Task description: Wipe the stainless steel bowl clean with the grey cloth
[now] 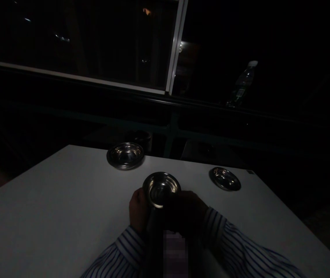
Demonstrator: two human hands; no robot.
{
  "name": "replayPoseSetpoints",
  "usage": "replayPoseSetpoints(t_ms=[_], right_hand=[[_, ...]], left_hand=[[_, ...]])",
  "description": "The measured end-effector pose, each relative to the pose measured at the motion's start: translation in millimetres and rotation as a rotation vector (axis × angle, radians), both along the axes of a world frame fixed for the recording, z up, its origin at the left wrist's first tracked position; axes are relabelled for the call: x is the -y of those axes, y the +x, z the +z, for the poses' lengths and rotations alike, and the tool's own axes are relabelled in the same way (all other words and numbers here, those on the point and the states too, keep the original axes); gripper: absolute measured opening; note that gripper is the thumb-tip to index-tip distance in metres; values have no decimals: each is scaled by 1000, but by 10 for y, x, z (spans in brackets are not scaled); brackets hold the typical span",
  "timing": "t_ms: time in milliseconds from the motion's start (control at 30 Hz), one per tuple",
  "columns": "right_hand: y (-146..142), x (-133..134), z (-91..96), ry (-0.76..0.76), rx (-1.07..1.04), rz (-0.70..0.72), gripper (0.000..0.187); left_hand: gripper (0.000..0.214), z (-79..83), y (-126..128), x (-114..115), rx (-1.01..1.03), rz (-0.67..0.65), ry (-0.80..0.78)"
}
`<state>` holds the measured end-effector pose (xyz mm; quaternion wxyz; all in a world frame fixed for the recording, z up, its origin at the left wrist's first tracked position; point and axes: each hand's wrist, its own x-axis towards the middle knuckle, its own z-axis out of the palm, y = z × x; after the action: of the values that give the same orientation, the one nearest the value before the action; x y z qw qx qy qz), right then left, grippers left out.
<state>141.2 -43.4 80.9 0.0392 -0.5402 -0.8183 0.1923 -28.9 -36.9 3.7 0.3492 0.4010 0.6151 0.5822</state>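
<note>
Over the middle of the worktop (66,200), a metal bowl (161,188) is pinched at its left rim by the left hand (138,210); the right hand (186,211) is placed at the near-right rim, its grip too dark to be told. Handling is judged unfinished, the bowl not yet released; only reflections are seen inside. At the worktop's far edge, left of centre, stacked bowls (125,156) are set down; near the worktop's far right corner, a shiny dish (225,179); beyond the worktop, a bottle (242,85), contents unclear
</note>
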Motion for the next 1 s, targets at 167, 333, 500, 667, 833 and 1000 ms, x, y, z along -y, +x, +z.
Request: replayPoseSetpoints(t_ms=[167,333,500,667,833,1000], right_hand=[[-418,50,-152,140,-143,148,26],[-373,-74,-50,111,-311,177,24],[93,-124,75,-31,-651,6,28],[516,-57,32,-95,-862,-166,22],[894,70,-114,-215,-990,-304,30],[1128,203,-385,-313,-993,-411,46]], left_hand=[[36,-75,-31,-38,36,22,-17],[38,-11,-49,-19,55,-8,-20],[42,14,23,-7,256,-87,-105],[36,17,93,-14,345,-131,-94],[37,57,161,25,362,-159,-97],[35,70,256,63,361,-181,-98]])
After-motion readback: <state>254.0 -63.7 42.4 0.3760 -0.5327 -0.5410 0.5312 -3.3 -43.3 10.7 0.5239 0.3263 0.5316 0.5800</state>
